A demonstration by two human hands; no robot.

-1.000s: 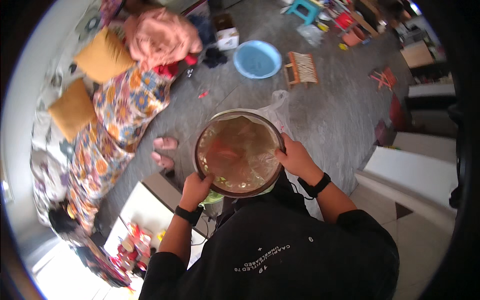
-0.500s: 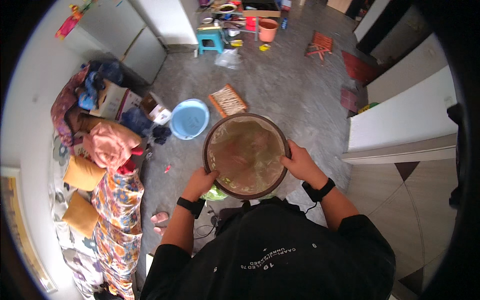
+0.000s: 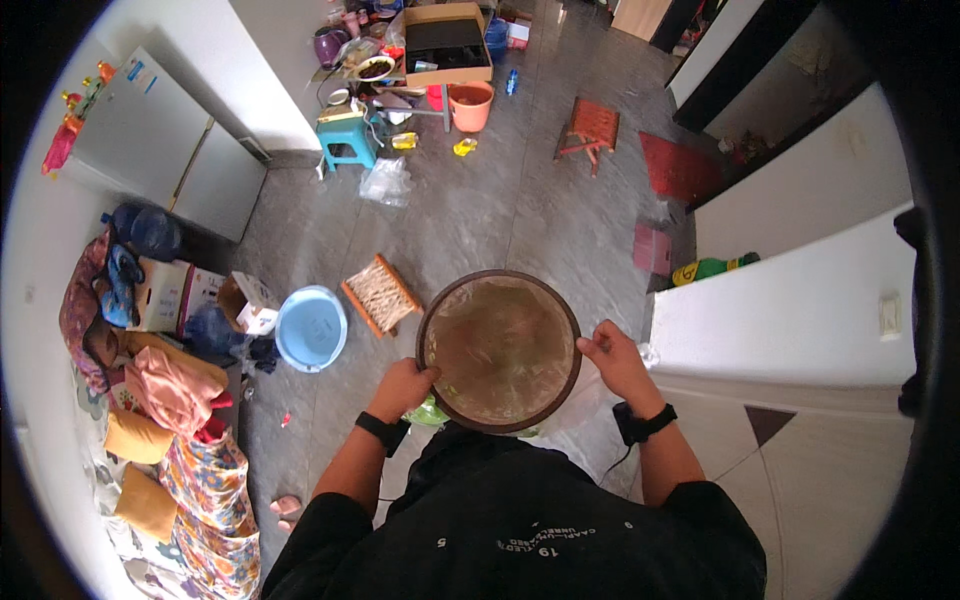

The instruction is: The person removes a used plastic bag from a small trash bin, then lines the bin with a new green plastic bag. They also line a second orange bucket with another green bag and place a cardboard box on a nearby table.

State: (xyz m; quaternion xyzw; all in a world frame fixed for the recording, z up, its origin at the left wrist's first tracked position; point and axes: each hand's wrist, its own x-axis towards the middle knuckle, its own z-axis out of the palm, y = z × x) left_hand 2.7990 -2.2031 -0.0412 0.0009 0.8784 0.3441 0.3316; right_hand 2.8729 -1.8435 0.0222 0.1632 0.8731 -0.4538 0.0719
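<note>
Left of the round brown-rimmed basin, my left hand grasps its rim; at right, my right hand adjoins it, hold not determinable.

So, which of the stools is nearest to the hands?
The stool with the pale woven top, beyond the left hand, near the blue basin; the turquoise stool and the reddish folding stool stand farther away.

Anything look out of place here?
Yes: a crumpled clear plastic bag lies on the floor beside the blue stool, and a red scrap near the blue basin; both look dropped rather than put away.
</note>
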